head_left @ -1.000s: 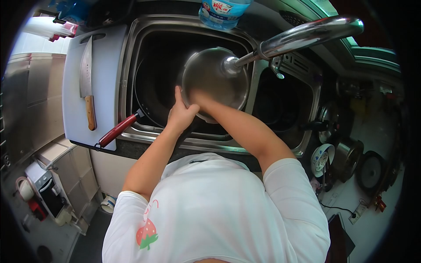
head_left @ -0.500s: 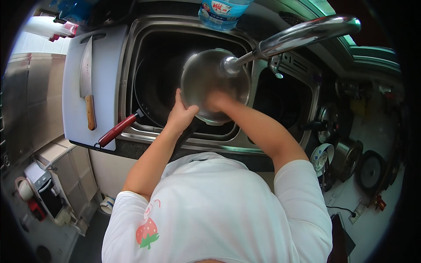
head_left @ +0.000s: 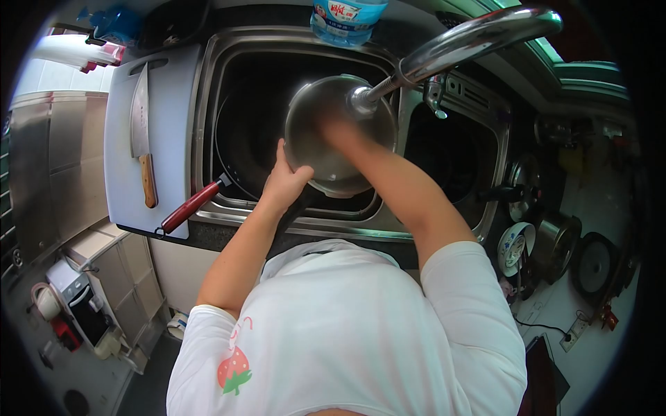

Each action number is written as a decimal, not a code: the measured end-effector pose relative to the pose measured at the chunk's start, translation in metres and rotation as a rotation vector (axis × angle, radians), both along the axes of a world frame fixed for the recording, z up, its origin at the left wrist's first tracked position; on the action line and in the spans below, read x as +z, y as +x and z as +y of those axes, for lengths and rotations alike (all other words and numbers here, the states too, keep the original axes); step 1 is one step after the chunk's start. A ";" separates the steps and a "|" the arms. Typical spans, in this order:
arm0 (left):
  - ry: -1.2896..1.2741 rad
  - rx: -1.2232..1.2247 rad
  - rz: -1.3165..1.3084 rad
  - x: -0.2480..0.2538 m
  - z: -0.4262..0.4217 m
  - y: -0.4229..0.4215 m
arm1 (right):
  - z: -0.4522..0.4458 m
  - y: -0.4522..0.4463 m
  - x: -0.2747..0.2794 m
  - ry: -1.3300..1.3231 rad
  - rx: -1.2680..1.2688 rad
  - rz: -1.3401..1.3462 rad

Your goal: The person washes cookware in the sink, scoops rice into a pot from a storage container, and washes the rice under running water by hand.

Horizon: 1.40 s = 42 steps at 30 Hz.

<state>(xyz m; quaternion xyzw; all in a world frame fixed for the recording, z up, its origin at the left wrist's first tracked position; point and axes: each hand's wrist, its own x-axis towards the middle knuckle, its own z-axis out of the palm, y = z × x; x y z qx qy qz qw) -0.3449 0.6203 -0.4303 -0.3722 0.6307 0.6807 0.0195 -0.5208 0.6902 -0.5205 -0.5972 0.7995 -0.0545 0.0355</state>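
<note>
A round metal pot [head_left: 374, 156] is tilted over the left basin of the steel sink [head_left: 305, 225], beneath the faucet head [head_left: 362, 101]. My left hand [head_left: 285, 182] grips the pot's lower left rim, with its thumb and a finger showing. Inside the pot is my right hand [head_left: 338, 130], smeared by motion, so its fingers and anything in them cannot be made out. A dark pan with a red handle [head_left: 191, 206] lies in the basin under the pot, its handle reaching over the sink's front left edge.
Left of the sink, a knife [head_left: 142, 132] rests on a white cutting board [head_left: 173, 125]. A blue bottle [head_left: 347, 21] stands behind the sink. Overhead at the right, the faucet [head_left: 479, 43] arches. Bowls [head_left: 515, 248] and a pot [head_left: 555, 246] sit at the right.
My right hand has moved within the pot, first rightward, then up and to the left. My left hand keeps its grip on the rim. The view has shifted slightly.
</note>
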 end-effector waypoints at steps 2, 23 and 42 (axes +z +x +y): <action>0.005 0.027 0.022 -0.002 0.000 -0.001 | 0.015 -0.006 -0.005 -0.033 -0.047 -0.054; -0.097 -0.017 0.006 -0.008 0.000 0.002 | 0.018 -0.005 -0.011 -0.125 -0.152 -0.017; -0.116 -0.010 -0.023 -0.005 -0.001 0.004 | 0.007 0.007 0.008 0.137 -0.118 -0.016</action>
